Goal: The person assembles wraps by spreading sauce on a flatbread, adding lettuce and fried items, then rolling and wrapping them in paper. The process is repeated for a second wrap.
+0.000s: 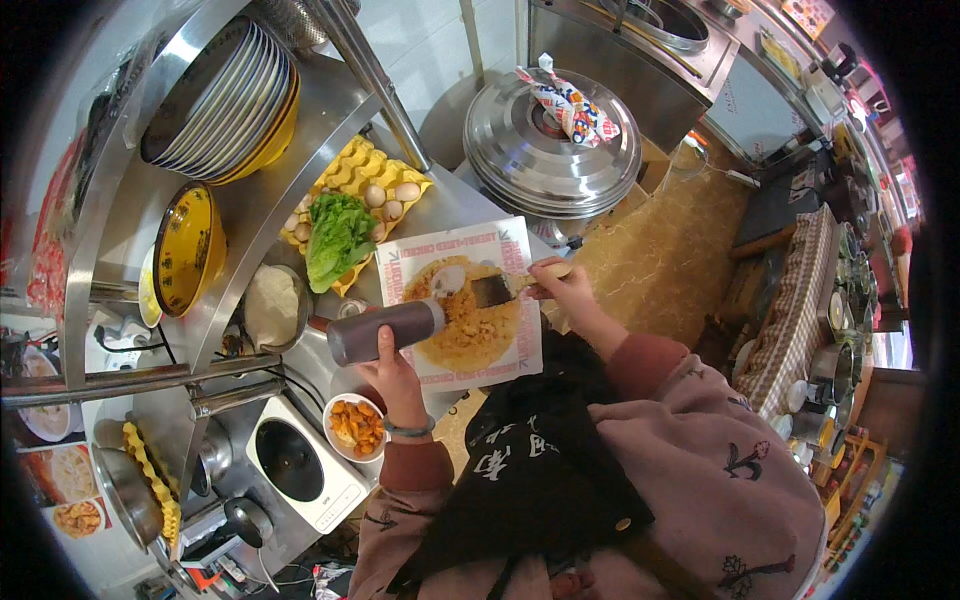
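A flat, round, golden pancake point(478, 345) lies on a white printed paper sheet point(525, 350) at the counter's edge. Over its left side, my left hand point(395, 383) grips a squeeze bottle point(385, 333) filled with dark sauce, its mouth pointing right, toward the pancake. From the right, my right hand point(562, 288) holds the light handle of a flat brush point(492, 291). The brush's dark bristles are over the pancake's upper part, and I cannot tell whether they touch it. A pale patch point(452, 278) shows between bottle and brush.
Left of the paper are lettuce point(338, 238) on a yellow egg tray point(362, 160) and a bowl of dough point(272, 305). Nearer stand a white bowl point(329, 410) of orange pieces and a white cooker point(340, 497). A metal shelf point(290, 140) overhangs. Round metal lids point(500, 130) stand beyond.
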### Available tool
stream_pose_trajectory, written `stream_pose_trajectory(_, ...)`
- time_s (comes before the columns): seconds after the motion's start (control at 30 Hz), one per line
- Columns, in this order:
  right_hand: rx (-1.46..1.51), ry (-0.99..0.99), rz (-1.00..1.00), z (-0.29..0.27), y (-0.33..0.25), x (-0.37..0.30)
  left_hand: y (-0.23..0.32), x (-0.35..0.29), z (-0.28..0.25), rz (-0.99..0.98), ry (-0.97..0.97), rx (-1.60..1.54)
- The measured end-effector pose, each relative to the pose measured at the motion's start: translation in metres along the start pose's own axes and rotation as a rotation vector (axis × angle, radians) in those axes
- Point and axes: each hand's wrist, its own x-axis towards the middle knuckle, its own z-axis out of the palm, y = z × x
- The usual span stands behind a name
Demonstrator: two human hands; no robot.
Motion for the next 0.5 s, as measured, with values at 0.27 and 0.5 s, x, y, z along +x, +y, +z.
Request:
stream_pose_trajectory(0.27,0.104,-0.157,-0.038,0.031,0.007,-0.004,-0.001,-0.001,0.008,-0.038,-0.050,-0.214)
stream_pose_trajectory(0.5,0.117,-0.149,0.065,0.037,0.002,-0.010,-0.006,0.001,-0.002,0.078,-0.016,-0.141)
